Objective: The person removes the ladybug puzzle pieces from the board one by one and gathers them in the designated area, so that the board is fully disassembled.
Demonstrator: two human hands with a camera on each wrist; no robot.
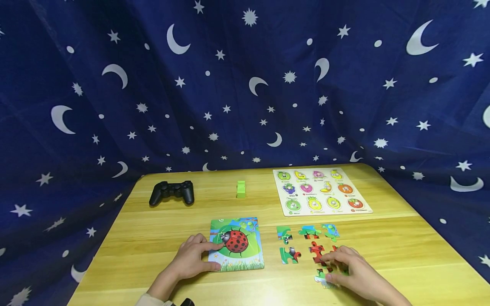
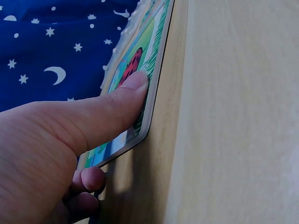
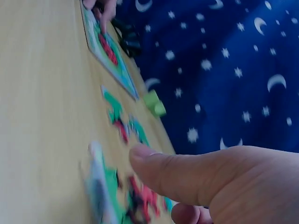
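A square ladybug puzzle board (image 1: 250, 250) lies flat on the table. My left hand (image 1: 195, 257) rests at its left side, with the index finger stretched onto the picture and the thumb on the lower left corner. In the left wrist view the thumb lies across the board's face (image 2: 149, 60). Several loose jigsaw pieces are spread to the right, among them a green and red piece (image 1: 288, 256) and a red piece (image 1: 316, 250). Over the rightmost pieces hovers my right hand (image 1: 356, 272), thumb and index apart. It partly hides the pieces beneath; a green and white piece (image 1: 320, 276) is by its thumb.
A fruit peg puzzle board (image 1: 306, 208) lies at the back right of the wooden table (image 1: 153, 233). A black game controller (image 1: 172, 192) sits at the back left, and a small green block (image 1: 241, 189) stands between them. A dark blue star-patterned curtain (image 1: 237, 106) hangs behind.
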